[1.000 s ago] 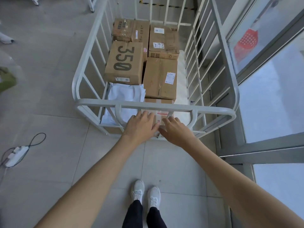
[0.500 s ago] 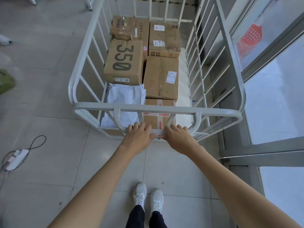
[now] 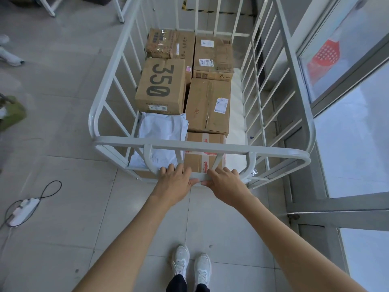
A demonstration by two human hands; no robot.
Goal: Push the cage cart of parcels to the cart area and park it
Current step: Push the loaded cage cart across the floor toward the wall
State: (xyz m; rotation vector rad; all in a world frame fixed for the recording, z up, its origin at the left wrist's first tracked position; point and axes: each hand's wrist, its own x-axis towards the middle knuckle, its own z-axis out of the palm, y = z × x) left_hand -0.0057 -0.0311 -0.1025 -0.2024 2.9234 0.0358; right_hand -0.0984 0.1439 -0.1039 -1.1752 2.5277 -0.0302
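Observation:
A white metal cage cart stands in front of me on the tiled floor. Inside lie several cardboard parcels, among them a box printed "350", a plain box with a white label and a white plastic mailer bag. My left hand and my right hand sit side by side, thumbs nearly touching, both wrapped over the low handle bar at the cart's near end. My feet in white shoes stand just behind.
A glass wall with a grey metal frame runs close along the cart's right side. A white power strip with a black cable lies on the floor at left. Black-and-yellow floor tape shows beyond the cart. White frame legs stand far left.
My hands have slid down from the parcel top and closed on the low handle bar. The cart sits slightly farther ahead and the view has tilted.

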